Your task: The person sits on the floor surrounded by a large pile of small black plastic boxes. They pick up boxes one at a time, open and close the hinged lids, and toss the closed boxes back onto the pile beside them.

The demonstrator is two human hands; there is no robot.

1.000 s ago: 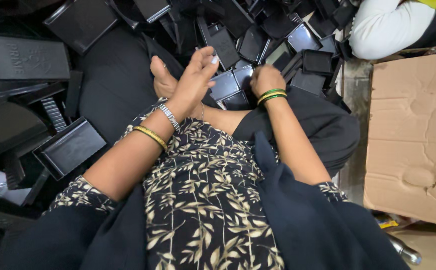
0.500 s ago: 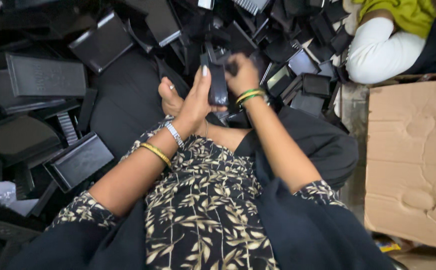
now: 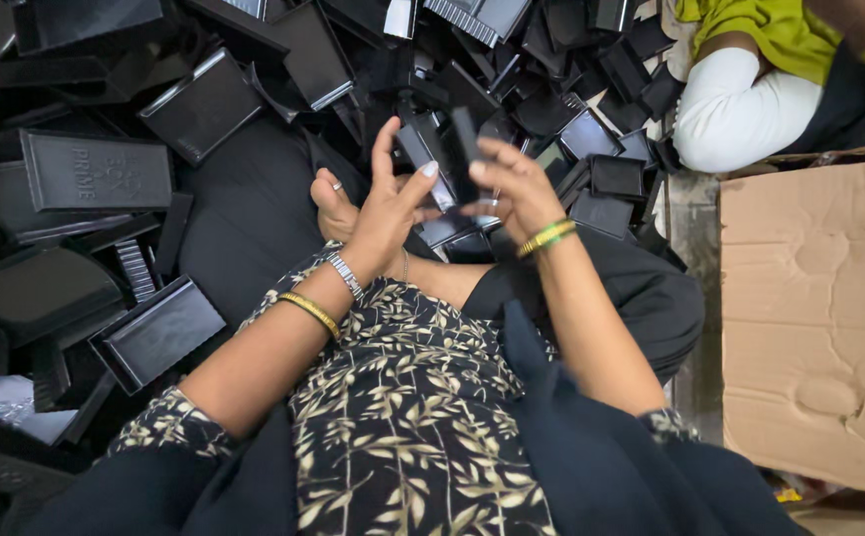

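A: Hands first, quick. What's each one doing?

B: Right hand is closed on a small black plastic piece, fingers wrapped over it, holding it up in front of the body. Left hand is spread, fingers splayed, fingertips just beside the same piece. Can't tell if it actually touches.

A: Where's the piece relative to everything?

B: Raised between the two hands, above the pile of black trays that covers the floor ahead. Bare foot sits just left of the left hand, lower down.

A: Change from half a second back?

B: Back then both hands were pressed together round the piece, left palm against it. Now the left has opened out and come slightly off it, and the right carries it alone. Hands also sit higher than a second ago, when they were down in the pile.

A: Wrists?

B: Gold bangle and a metal watch band on the left, green and gold bangles on the right.

A: Surroundings?

B: Flat cardboard along the right edge of the floor. Another person at the top right corner, a white sleeve and yellow-green clothing. That sleeve shows further into view than before. A large embossed black tray lies at the left edge.
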